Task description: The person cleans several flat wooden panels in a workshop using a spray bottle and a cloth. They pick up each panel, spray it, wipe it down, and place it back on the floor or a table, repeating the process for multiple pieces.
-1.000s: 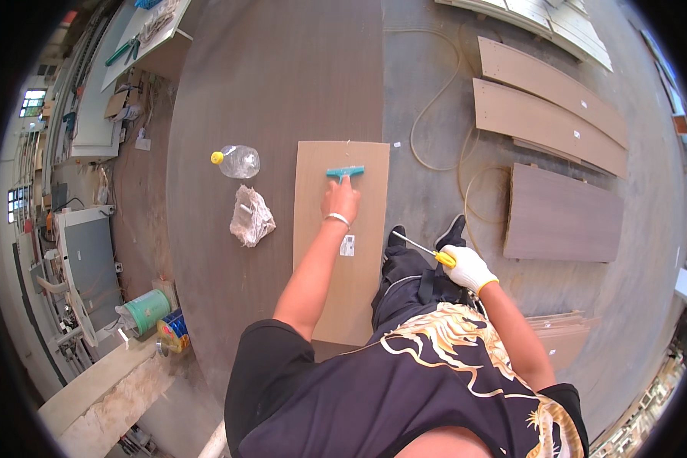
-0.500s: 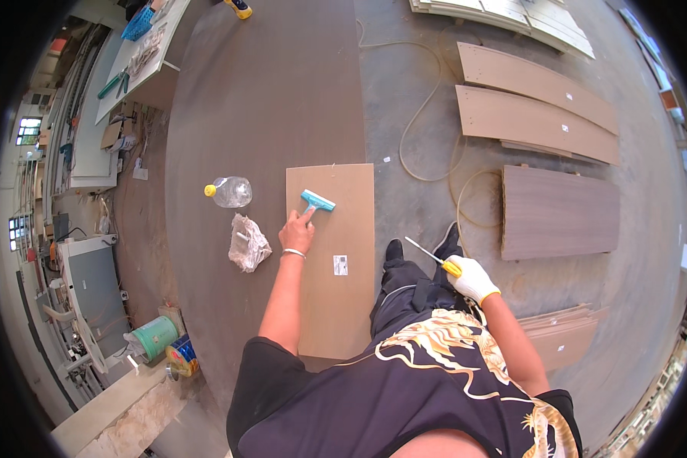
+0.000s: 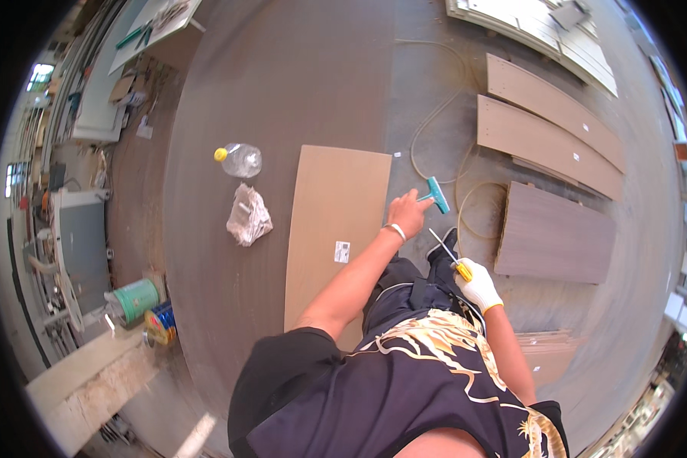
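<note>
My bare left hand (image 3: 407,214), with a light band at the wrist, is closed round the handle of a teal T-shaped scraper (image 3: 437,196). It is past the right edge of the tan board (image 3: 336,191), with the scraper's head over the floor. A white and dark label (image 3: 342,252) is stuck on that board. My right hand (image 3: 478,286), in a white knit glove, grips a screwdriver (image 3: 462,270) by its yellow handle. The screwdriver's shaft points up and to the left, close to my shoe (image 3: 444,243).
Left of the board, on the brown work surface (image 3: 229,320), are a clear bottle (image 3: 243,160) with a yellow cap and a crumpled whitish bag (image 3: 248,217). Stacked panels (image 3: 555,233) lie on the floor at right, beside a loose hose (image 3: 416,145). A green bucket (image 3: 135,300) stands far left.
My left hand has carried the scraper from above the tan board to the right, beyond its edge. My right hand still holds the screwdriver. The whole view has shifted slightly.
</note>
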Action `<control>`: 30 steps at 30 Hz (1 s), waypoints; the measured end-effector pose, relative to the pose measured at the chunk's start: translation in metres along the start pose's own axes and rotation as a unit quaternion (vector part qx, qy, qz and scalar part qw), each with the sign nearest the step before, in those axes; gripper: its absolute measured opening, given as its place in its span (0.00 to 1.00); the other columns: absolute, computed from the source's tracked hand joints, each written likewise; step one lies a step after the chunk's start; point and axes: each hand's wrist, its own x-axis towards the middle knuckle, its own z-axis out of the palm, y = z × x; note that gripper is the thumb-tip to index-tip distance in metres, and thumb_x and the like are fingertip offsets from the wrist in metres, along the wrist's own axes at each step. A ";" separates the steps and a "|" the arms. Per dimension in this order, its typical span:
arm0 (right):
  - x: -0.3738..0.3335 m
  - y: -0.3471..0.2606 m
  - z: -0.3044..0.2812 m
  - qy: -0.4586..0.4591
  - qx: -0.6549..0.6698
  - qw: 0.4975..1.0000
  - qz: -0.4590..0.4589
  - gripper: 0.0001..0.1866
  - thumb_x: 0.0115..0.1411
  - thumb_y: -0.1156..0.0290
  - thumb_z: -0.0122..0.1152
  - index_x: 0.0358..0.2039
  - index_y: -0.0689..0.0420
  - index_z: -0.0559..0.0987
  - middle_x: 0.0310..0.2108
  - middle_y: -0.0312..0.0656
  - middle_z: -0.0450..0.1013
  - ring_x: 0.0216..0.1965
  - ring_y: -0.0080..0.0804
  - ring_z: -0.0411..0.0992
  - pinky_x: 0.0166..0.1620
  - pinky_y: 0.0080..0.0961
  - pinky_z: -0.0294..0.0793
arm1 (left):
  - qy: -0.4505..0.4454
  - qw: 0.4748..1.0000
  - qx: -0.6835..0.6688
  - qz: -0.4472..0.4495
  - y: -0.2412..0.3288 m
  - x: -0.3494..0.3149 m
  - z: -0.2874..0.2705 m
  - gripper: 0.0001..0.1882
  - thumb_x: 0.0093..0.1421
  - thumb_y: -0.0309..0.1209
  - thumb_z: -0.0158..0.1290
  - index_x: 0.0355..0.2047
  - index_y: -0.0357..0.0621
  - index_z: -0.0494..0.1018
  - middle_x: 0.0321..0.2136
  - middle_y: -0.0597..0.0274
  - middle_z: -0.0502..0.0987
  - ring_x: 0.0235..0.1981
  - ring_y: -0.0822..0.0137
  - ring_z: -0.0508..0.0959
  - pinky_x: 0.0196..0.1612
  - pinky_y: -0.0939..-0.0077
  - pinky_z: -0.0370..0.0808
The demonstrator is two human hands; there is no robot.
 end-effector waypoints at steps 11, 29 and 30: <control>0.000 0.034 0.016 -0.069 -0.029 0.997 -0.001 0.13 0.55 0.76 0.58 0.42 0.58 0.79 0.33 0.50 0.79 0.36 0.43 0.79 0.44 0.33 0.75 | 0.051 0.983 -0.139 -0.113 0.001 -0.122 -0.041 0.23 0.60 0.32 0.54 0.57 0.62 0.76 0.38 0.54 0.74 0.32 0.49 0.80 0.38 0.52 0.77; 0.015 -0.028 0.025 -0.215 -0.148 0.965 -0.004 0.10 0.59 0.74 0.59 0.41 0.59 0.79 0.33 0.51 0.78 0.36 0.40 0.77 0.44 0.31 0.75 | 0.382 0.659 0.121 -0.636 -0.158 -0.453 -0.026 0.24 0.64 0.32 0.55 0.61 0.45 0.70 0.41 0.49 0.77 0.45 0.46 0.76 0.47 0.51 0.74; 0.016 -0.031 0.027 -0.241 -0.155 0.958 -0.004 0.10 0.58 0.75 0.59 0.41 0.60 0.79 0.33 0.52 0.78 0.36 0.43 0.77 0.44 0.32 0.75 | 0.378 0.667 0.149 -0.624 -0.175 -0.466 -0.028 0.24 0.64 0.33 0.56 0.60 0.45 0.71 0.42 0.50 0.77 0.45 0.46 0.76 0.47 0.51 0.74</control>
